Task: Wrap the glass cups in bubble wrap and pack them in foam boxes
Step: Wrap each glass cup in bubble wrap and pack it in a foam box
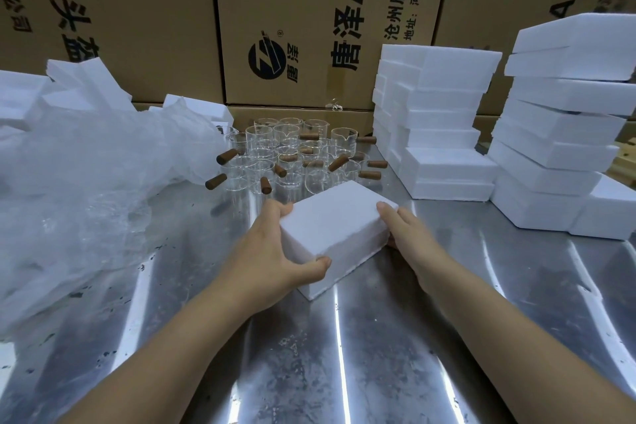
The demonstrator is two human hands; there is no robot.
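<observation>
Clamping foam box point(335, 227) with left hand point(275, 251), thumb and fingers curled round its left end; pressing right hand point(406, 234), fingers near-straight, along right side, likely steadying for opening. Staging wooden-handled glass cups point(292, 155) just beyond fingertips, bubble wrap point(86, 182) left of left hand, for reach.

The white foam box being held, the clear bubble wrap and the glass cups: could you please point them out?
White rectangular foam box point(335, 213): head view, its top face.
Clear crumpled bubble wrap point(86, 182): head view, the heap's middle.
Clear glass cups with brown handles point(290, 148): head view, the cluster's middle.
</observation>
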